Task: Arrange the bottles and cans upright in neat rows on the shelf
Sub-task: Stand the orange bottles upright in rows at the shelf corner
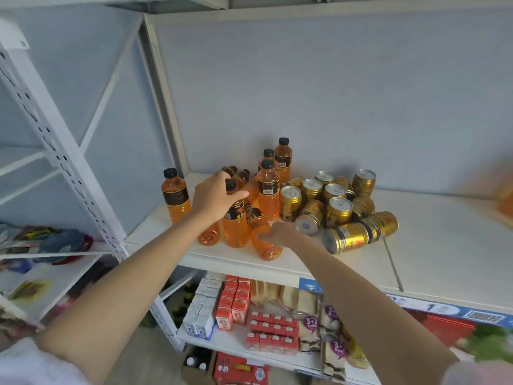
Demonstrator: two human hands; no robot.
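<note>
Orange drink bottles with black caps and gold cans crowd the middle of a white shelf (433, 245). My left hand (213, 200) grips the neck of an upright orange bottle (235, 229). My right hand (277, 234) closes on a bottle lying on its side (263, 243) at the shelf's front. One bottle (175, 197) stands alone at the left; three more (268, 190) stand behind, and others lie tipped behind my left hand. Of the gold cans (338, 209), some stand upright and some lie on their sides (347, 237).
The shelf's right half is bare apart from a blurred orange object (505, 204) at the far right edge. A perforated white upright (63, 159) rises at left. The lower shelf holds red and white cartons (236, 304) and snack packets (330, 340).
</note>
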